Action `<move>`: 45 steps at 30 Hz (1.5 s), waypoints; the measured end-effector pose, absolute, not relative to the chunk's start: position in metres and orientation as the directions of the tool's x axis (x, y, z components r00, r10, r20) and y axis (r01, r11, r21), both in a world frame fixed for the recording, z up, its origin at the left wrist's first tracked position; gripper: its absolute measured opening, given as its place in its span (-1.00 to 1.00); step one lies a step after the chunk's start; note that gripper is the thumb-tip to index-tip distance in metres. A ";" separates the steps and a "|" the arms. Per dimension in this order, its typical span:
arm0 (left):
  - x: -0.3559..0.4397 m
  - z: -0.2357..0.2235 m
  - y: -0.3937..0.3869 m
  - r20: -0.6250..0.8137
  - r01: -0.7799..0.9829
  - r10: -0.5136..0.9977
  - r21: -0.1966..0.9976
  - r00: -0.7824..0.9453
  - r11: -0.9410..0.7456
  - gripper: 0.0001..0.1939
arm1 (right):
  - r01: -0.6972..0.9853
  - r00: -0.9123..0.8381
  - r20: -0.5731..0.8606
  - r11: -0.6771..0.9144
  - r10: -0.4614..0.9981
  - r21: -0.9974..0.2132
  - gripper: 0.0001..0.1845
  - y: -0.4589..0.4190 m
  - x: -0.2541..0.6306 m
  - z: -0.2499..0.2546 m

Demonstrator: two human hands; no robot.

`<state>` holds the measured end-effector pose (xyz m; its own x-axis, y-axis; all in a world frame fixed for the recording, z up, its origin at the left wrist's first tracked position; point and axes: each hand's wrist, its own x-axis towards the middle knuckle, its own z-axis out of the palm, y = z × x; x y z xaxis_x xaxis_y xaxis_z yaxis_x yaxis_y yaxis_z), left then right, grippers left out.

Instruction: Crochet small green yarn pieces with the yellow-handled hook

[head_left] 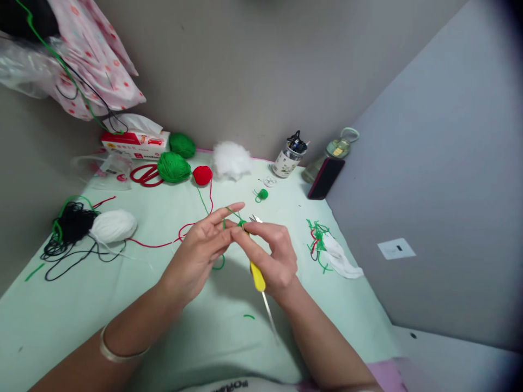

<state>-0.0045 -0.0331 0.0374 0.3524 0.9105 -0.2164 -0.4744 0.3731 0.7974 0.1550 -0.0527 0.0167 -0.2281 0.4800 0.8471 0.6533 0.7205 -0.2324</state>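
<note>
My left hand pinches a small piece of green crochet work, with green yarn running over its raised index finger. In my right hand is a crochet hook with a yellow grip and a metal shaft pointing down toward me. The hook's working tip is at the green piece, mostly hidden by my fingers. Both hands meet above the middle of the table. Just behind my right hand show the metal blades of small scissors. A small green ball lies farther back.
Green yarn balls, a red ball, white stuffing, a tissue box and a pen jar line the back. White yarn and black yarn lie left; a phone and yarn scraps right.
</note>
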 end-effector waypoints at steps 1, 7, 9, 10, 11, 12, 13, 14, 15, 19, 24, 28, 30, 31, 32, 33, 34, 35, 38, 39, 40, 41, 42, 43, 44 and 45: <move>-0.005 0.038 -0.032 -0.245 -0.490 0.888 0.761 0.390 0.425 -0.57 | 0.611 -0.189 0.843 0.732 0.504 -0.300 -0.63 -0.053 0.156 0.018; -0.011 0.041 -0.027 -0.190 -0.499 0.920 0.793 0.344 0.350 -0.64 | 0.027 0.131 0.533 0.535 0.836 -0.845 -0.80 -0.045 0.159 0.031; -0.011 0.041 -0.028 -0.154 -0.466 0.922 0.826 0.356 0.318 -0.64 | -0.067 0.095 0.454 0.460 0.886 -0.885 -0.81 -0.043 0.157 0.030; -0.010 0.041 -0.029 -0.148 -0.450 0.919 0.836 0.366 0.314 -0.66 | -0.065 0.079 0.438 0.443 0.896 -0.894 -0.82 -0.042 0.156 0.030; -0.009 0.040 -0.030 -0.146 -0.436 0.918 0.845 0.370 0.310 -0.68 | -0.047 0.073 0.434 0.438 0.898 -0.898 -0.83 -0.042 0.155 0.029; -0.008 0.040 -0.031 -0.143 -0.425 0.921 0.854 0.362 0.300 -0.69 | -0.022 0.074 0.438 0.440 0.896 -0.898 -0.82 -0.042 0.154 0.028; -0.007 0.039 -0.032 -0.141 -0.418 0.928 0.862 0.346 0.287 -0.68 | 0.000 0.078 0.445 0.446 0.892 -0.895 -0.82 -0.043 0.154 0.028; -0.006 0.039 -0.032 -0.136 -0.415 0.935 0.869 0.327 0.271 -0.66 | 0.013 0.077 0.455 0.456 0.887 -0.890 -0.81 -0.043 0.153 0.028; -0.005 0.039 -0.032 -0.131 -0.416 0.941 0.872 0.311 0.259 -0.62 | 0.020 0.073 0.470 0.470 0.879 -0.882 -0.82 -0.044 0.153 0.028; -0.008 0.038 -0.030 -0.164 -0.426 0.928 0.852 0.336 0.305 -0.48 | -0.073 0.057 0.458 0.461 0.887 -0.884 -0.84 -0.044 0.156 0.030; -0.014 0.038 -0.027 -0.202 -0.453 0.839 0.766 0.505 0.457 -0.52 | -0.333 0.104 0.252 0.272 0.962 -0.903 -0.78 -0.036 0.164 0.034; -0.011 0.035 -0.028 -0.165 -0.475 0.879 0.789 0.448 0.390 -0.57 | -0.349 0.055 0.202 0.208 0.978 -0.914 -0.77 -0.035 0.161 0.033; -0.008 0.034 -0.031 -0.130 -0.457 0.918 0.836 0.374 0.304 -0.56 | -0.251 0.041 0.259 0.261 0.965 -0.932 -0.79 -0.038 0.158 0.029; -0.006 0.033 -0.032 -0.111 -0.445 0.931 0.854 0.349 0.268 -0.56 | -0.190 0.041 0.296 0.298 0.954 -0.935 -0.81 -0.039 0.157 0.027; -0.005 0.032 -0.033 -0.095 -0.435 0.937 0.867 0.336 0.244 -0.57 | -0.140 0.044 0.329 0.332 0.943 -0.933 -0.82 -0.040 0.156 0.025; -0.004 0.032 -0.033 -0.085 -0.428 0.940 0.874 0.331 0.230 -0.59 | -0.107 0.049 0.352 0.356 0.935 -0.928 -0.82 -0.040 0.155 0.023; -0.003 0.031 -0.033 -0.080 -0.422 0.941 0.879 0.328 0.222 -0.62 | -0.096 0.055 0.364 0.368 0.930 -0.925 -0.82 -0.041 0.155 0.022; -0.003 0.031 -0.033 -0.076 -0.420 0.943 0.882 0.323 0.215 -0.64 | -0.101 0.060 0.368 0.372 0.928 -0.923 -0.82 -0.041 0.156 0.022; -0.003 0.029 -0.033 -0.074 -0.430 0.954 0.881 0.291 0.200 -0.57 | -0.103 0.050 0.390 0.394 0.919 -0.914 -0.84 -0.040 0.157 0.024; -0.004 0.029 -0.033 -0.075 -0.431 0.957 0.881 0.281 0.195 -0.51 | -0.083 0.044 0.412 0.414 0.910 -0.906 -0.85 -0.040 0.157 0.025; -0.004 0.028 -0.033 -0.078 -0.426 0.959 0.884 0.272 0.192 -0.44 | -0.050 0.041 0.441 0.443 0.896 -0.895 -0.85 -0.040 0.157 0.025; -0.004 0.028 -0.033 -0.083 -0.415 0.961 0.890 0.263 0.190 -0.39 | -0.001 0.039 0.480 0.480 0.876 -0.877 -0.86 -0.041 0.156 0.025; -0.004 0.028 -0.034 -0.088 -0.400 0.963 0.897 0.256 0.188 -0.34 | 0.074 0.033 0.529 0.525 0.848 -0.848 -0.85 -0.043 0.155 0.025; -0.003 0.029 -0.035 -0.092 -0.390 0.963 0.902 0.252 0.188 -0.32 | 0.180 0.019 0.584 0.571 0.812 -0.801 -0.81 -0.044 0.154 0.023; -0.003 0.029 -0.036 -0.094 -0.394 0.963 0.899 0.251 0.190 -0.31 | 0.306 0.001 0.649 0.618 0.761 -0.724 -0.77 -0.046 0.153 0.021; -0.002 0.030 -0.037 -0.102 -0.412 0.961 0.888 0.257 0.204 -0.31 | 0.428 -0.027 0.711 0.650 0.703 -0.627 -0.71 -0.048 0.153 0.019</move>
<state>-0.0018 -0.0374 0.0300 0.2571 0.9610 -0.1015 -0.4115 0.2040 0.8883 0.1527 -0.0482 0.0192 -0.0271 0.7031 0.7105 0.4283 0.6504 -0.6273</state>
